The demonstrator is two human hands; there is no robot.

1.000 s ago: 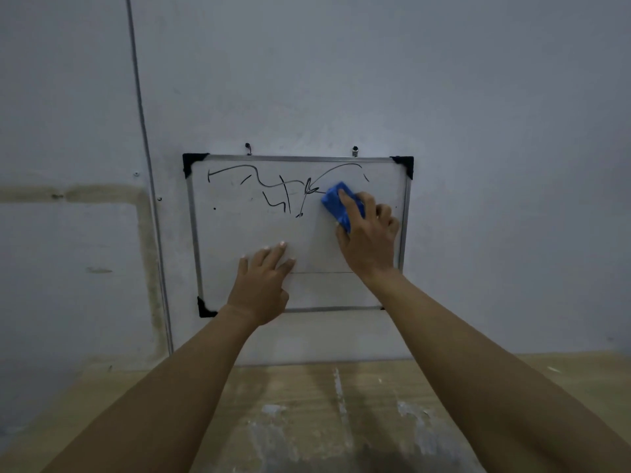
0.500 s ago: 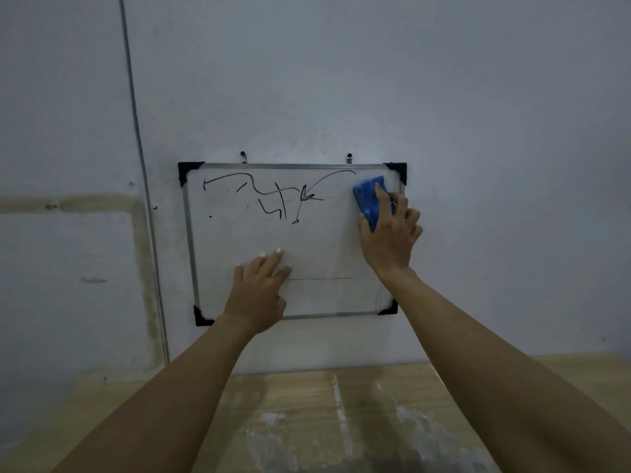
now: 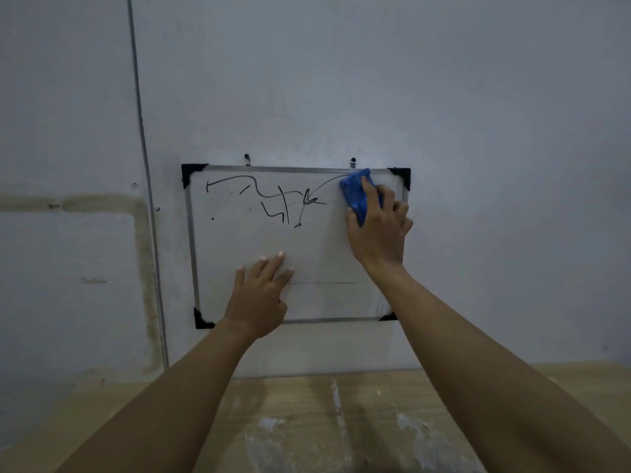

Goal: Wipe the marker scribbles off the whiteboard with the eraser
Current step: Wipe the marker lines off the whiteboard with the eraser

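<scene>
A small whiteboard point(image 3: 239, 240) with a metal frame and black corners hangs on the grey wall. Black marker scribbles point(image 3: 269, 199) run across its upper half, and a thin line sits low on the board. My right hand point(image 3: 379, 230) grips a blue eraser point(image 3: 356, 192) and presses it against the board's top right area, at the end of a curved stroke. My left hand point(image 3: 261, 298) lies flat on the lower middle of the board with its fingers spread.
A wooden tabletop point(image 3: 307, 421) with white paint stains lies below the board. A thin conduit point(image 3: 143, 165) runs down the wall left of the board. Two hooks point(image 3: 352, 162) hold the board's top edge.
My right hand carried the eraser from the board's upper middle to the right and then up towards the top right corner. The left hand stayed pressed on the board.
</scene>
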